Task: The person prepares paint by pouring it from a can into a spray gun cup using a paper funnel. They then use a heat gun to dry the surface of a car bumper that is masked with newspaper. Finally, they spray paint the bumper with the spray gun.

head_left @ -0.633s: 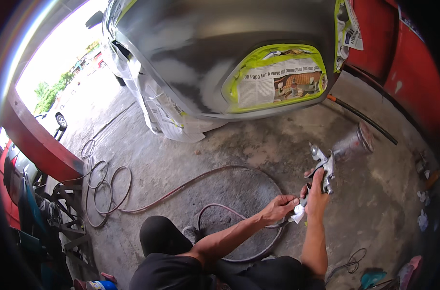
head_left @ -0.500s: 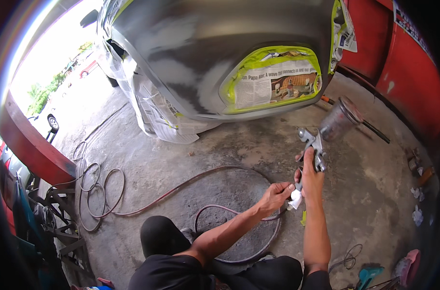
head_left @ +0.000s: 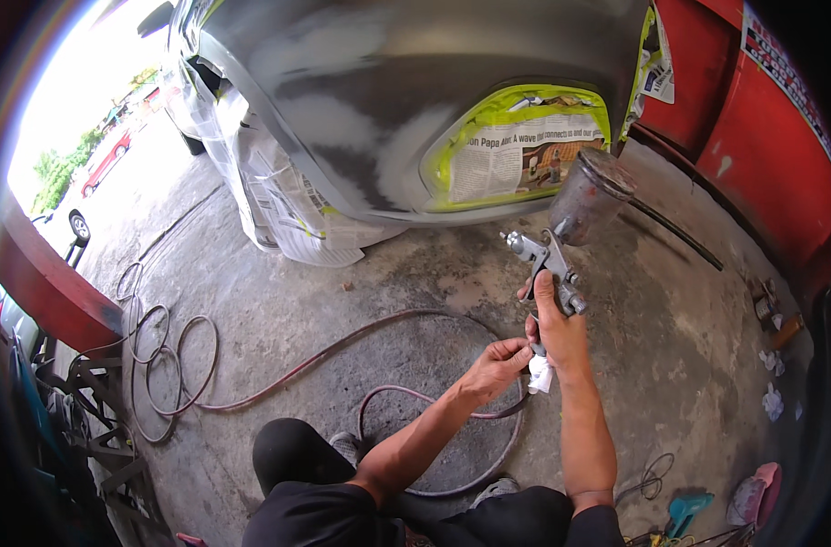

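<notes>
A metal paint spray gun (head_left: 554, 260) with a paint-stained cup (head_left: 591, 196) on top is gripped by its handle in my right hand (head_left: 561, 328). Its nozzle points left, toward the car's masked panel. Below the handle, white wrapping (head_left: 540, 374) covers the joint where the air hose (head_left: 502, 412) comes in. My left hand (head_left: 496, 367) is closed in a pinch at the edge of this wrapping, thumb and forefinger together; exactly what is between the fingertips is partly hidden. Beyond the gun stands a dark grey primed car body (head_left: 370, 137).
Newspaper (head_left: 516, 164) edged with yellow-green tape masks an opening in the car; plastic sheeting (head_left: 238, 164) hangs along its side. Hose loops (head_left: 201, 365) lie on the concrete floor. A red wall (head_left: 780, 118) is at right, a red post (head_left: 60, 283) at left. Crumpled paper (head_left: 773, 401) lies far right.
Both hands have shifted a little left together with the spray gun, and the gun has turned so its nozzle faces more to the left. The view has moved slightly too.
</notes>
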Tool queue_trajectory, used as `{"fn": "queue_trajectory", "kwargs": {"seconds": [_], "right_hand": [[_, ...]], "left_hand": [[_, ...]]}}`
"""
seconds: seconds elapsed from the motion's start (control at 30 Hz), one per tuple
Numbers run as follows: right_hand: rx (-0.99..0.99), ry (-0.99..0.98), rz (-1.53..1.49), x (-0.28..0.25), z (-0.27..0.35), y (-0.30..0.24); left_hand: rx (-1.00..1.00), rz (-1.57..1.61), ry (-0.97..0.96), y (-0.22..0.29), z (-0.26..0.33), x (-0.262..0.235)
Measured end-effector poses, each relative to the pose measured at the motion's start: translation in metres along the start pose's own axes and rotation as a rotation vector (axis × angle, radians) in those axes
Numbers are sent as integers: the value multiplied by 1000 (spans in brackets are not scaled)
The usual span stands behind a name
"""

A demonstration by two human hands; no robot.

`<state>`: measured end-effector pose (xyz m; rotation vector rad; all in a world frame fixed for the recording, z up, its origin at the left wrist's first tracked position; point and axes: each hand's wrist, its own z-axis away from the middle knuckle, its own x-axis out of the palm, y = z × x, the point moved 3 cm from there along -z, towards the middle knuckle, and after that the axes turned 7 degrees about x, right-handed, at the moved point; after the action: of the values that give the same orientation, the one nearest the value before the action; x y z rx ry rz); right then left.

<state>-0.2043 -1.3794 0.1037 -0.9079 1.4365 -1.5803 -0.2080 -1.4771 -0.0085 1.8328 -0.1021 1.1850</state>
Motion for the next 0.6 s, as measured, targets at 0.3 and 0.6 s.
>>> {"fn": "queue_trajectory", "kwargs": {"seconds": [0.3,0.6], "right_hand": [[-52,108,-107,-18,23,32],[37,382,-494,-84,35,128]], "left_hand": [[-135,-249,-82,-22,9,-17],[-332,-637,-26,-99,15,-25]]}}
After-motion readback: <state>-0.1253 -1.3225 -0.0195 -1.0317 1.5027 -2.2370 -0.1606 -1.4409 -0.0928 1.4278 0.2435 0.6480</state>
